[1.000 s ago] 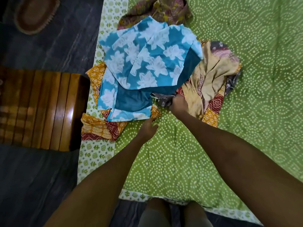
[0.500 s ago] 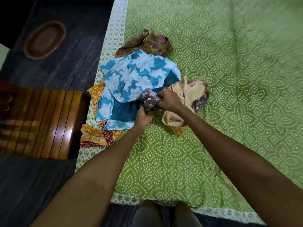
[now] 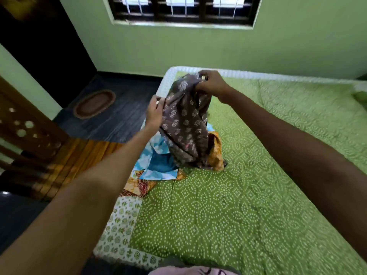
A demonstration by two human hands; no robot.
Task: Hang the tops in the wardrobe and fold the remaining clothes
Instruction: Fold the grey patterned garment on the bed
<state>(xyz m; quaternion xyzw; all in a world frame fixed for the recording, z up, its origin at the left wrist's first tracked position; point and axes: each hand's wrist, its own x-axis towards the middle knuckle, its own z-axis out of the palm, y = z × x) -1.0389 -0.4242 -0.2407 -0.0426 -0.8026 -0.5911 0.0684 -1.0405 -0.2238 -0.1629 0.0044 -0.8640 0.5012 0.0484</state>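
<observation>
Brown printed garment (image 3: pixel 184 124) lifted clear above the bed (image 3: pixel 248 205) — left hand (image 3: pixel 155 113) pinching one upper edge, right hand (image 3: pixel 211 82) pinching the other higher up, each grip closed on cloth so the piece hangs open and can be read as a top or not. Lower hem trailing onto the pile below: blue floral garment (image 3: pixel 156 165) and orange patterned cloth (image 3: pixel 215 153) at the bed's left edge. Probably an early sorting step — nothing hung or folded in sight.
</observation>
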